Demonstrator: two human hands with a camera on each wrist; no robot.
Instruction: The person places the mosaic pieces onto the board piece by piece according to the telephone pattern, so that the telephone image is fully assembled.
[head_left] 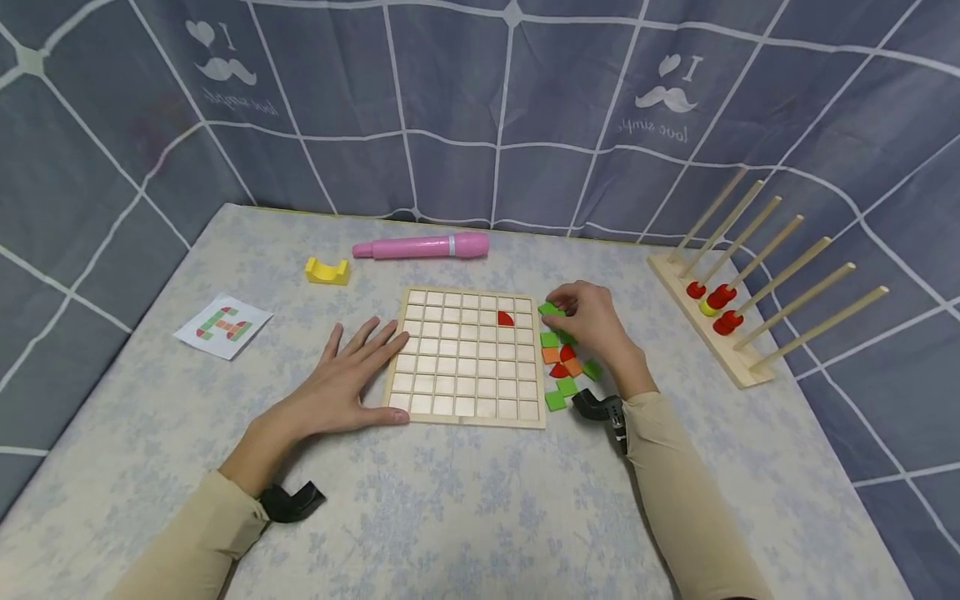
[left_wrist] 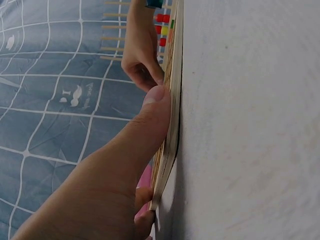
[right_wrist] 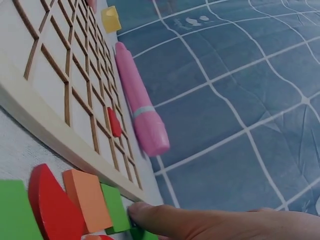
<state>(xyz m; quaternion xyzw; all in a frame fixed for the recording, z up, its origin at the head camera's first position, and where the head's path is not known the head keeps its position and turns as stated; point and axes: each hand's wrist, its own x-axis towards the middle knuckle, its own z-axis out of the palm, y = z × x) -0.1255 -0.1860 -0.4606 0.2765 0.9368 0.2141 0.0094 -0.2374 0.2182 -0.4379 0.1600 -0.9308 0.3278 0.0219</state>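
Observation:
A wooden grid board (head_left: pixel 465 419) lies on the table, with one red quarter-circle piece (head_left: pixel 506 318) in a cell near its upper right. My left hand (head_left: pixel 345 383) rests at the board's left side, fingers spread and thumb at the near left corner; the left wrist view has the thumb (left_wrist: pixel 155 107) against the board's edge. Beyond the board's right edge, my right hand (head_left: pixel 592 321) pinches a green tile (head_left: pixel 551 308) between thumb and fingers. Close by it lie loose green squares (head_left: pixel 566 387), orange squares (head_left: pixel 551 356) and red quarter-circle pieces (head_left: pixel 559 371).
A pattern card (head_left: pixel 255 321) lies at the left. Behind the board are a yellow arched block (head_left: pixel 327 272) and a pink marker-shaped tube (head_left: pixel 420 247). At the right stands a wooden peg rack (head_left: pixel 705 325) with red and yellow beads. A blue checked curtain (head_left: pixel 450 100) hangs behind the table.

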